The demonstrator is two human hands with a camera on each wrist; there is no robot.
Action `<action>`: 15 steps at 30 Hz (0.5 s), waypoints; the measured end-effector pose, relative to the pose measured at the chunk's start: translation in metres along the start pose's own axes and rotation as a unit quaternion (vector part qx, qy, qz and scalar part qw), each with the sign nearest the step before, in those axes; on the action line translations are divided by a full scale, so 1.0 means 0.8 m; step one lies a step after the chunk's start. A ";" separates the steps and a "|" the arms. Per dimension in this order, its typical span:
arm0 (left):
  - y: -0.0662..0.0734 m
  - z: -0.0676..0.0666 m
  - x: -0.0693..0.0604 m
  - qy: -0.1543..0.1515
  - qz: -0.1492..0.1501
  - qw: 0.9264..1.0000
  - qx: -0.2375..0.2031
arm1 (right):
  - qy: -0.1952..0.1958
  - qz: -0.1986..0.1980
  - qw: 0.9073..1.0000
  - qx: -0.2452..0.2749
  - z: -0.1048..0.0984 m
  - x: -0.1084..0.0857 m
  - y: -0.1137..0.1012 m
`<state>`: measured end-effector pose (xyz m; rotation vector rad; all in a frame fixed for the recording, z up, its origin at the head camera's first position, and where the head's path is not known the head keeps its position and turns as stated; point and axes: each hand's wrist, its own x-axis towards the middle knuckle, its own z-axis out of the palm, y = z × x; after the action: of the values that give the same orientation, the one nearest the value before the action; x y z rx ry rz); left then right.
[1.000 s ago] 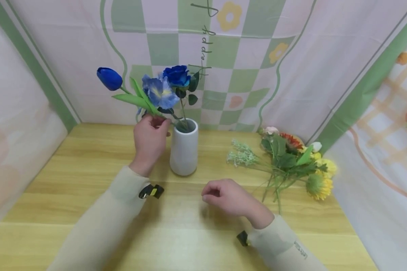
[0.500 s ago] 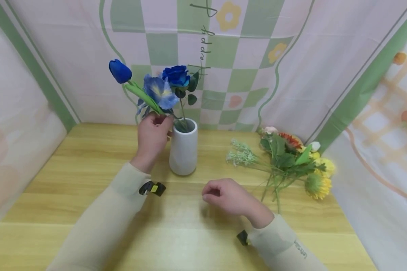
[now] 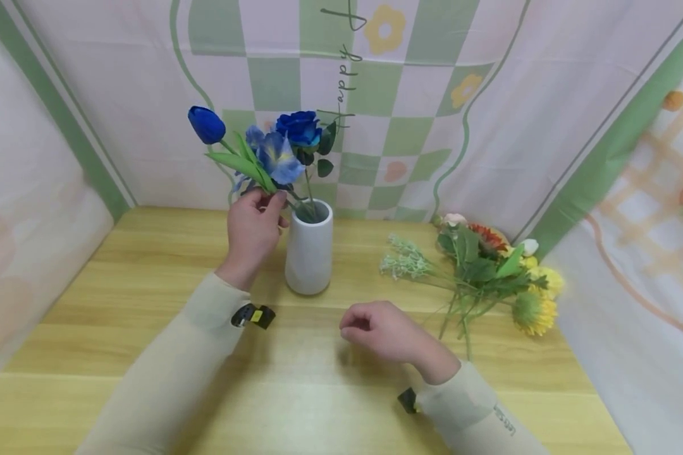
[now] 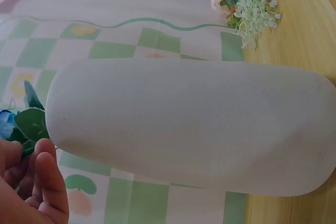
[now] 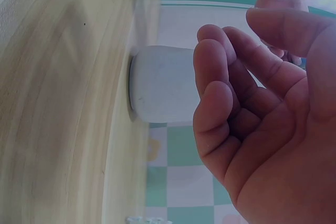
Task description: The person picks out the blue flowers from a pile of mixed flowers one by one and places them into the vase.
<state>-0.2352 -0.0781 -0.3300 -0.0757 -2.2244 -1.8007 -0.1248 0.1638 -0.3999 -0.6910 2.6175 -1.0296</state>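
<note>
A white vase (image 3: 309,256) stands upright on the table, holding a dark blue rose (image 3: 300,128) and a light blue iris (image 3: 279,157). At the left of its mouth my left hand (image 3: 253,230) pinches the stem of a blue tulip (image 3: 207,125), just under its green leaves; the stem's lower end is hidden. In the left wrist view the vase (image 4: 189,124) fills the middle, with the fingertips beside its rim. My right hand (image 3: 384,332) hovers over the table in front of the vase, its fingers loosely curled around nothing, as the right wrist view of that hand (image 5: 262,103) confirms.
On the right of the table (image 3: 165,265) lies a heap of flowers: white-green sprigs (image 3: 406,259), a red flower (image 3: 487,237), a yellow flower (image 3: 535,313) and a white bud (image 3: 529,246). A patterned cloth (image 3: 364,82) hangs behind the table.
The tulip head has swung right, closer to the iris, and its leaves have turned. My left hand has shifted only slightly while gripping the stem. The right hand has stayed still.
</note>
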 end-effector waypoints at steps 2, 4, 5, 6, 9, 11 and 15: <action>0.000 0.000 0.002 -0.008 -0.005 1.000 0.002 | 0.001 0.002 1.000 -0.002 0.000 0.000 0.000; -0.001 0.000 0.003 -0.013 -0.008 1.000 0.007 | 0.001 0.004 1.000 -0.002 0.000 0.000 0.000; -0.002 0.001 0.004 -0.016 -0.007 1.000 0.012 | 0.001 0.005 1.000 -0.003 0.000 0.000 0.000; -0.003 0.001 0.005 -0.019 -0.006 1.000 0.018 | 0.001 0.006 1.000 -0.003 0.000 0.000 0.000; -0.006 0.004 0.008 -0.029 -0.003 0.999 0.031 | 0.002 0.008 1.000 0.000 0.001 0.000 0.000; -0.008 0.005 0.008 -0.034 -0.002 0.999 0.036 | 0.003 0.008 1.000 -0.001 0.001 0.000 0.000; -0.010 0.007 0.008 -0.034 -0.006 0.999 0.033 | 0.006 0.008 1.000 -0.004 0.001 0.000 0.000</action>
<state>-0.2443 -0.0756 -0.3368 -0.1113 -2.3338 -1.7550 -0.1245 0.1631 -0.4006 -0.6674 2.6351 -1.0218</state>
